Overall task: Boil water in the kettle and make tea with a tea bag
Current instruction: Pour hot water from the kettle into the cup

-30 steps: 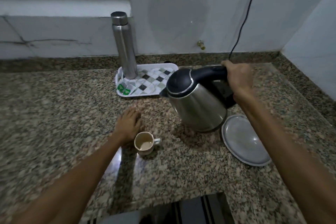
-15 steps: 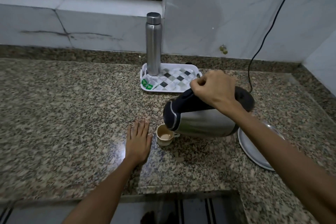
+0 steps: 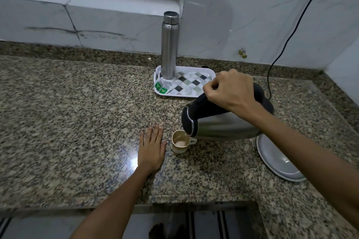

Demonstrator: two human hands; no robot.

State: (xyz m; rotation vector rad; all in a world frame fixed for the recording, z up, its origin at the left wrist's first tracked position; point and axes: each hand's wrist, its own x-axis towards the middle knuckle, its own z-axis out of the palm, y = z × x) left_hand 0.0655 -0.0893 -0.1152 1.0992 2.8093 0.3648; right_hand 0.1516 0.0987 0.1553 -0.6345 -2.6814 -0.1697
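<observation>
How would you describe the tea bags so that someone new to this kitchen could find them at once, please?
Look to the back of the granite counter, where a white checked tray sits against the wall. At its left end, at the foot of the tall steel bottle, lie the tea bags, the only things with green labels.

A tall steel bottle (image 3: 169,44) stands upright at the left end of a white checker-patterned tray (image 3: 196,77) near the frame's center. A grey plate (image 3: 277,163) lies on the speckled granite counter (image 3: 68,112) at right. A black cord (image 3: 287,40) hangs down the marble wall (image 3: 252,15), upper right.
</observation>
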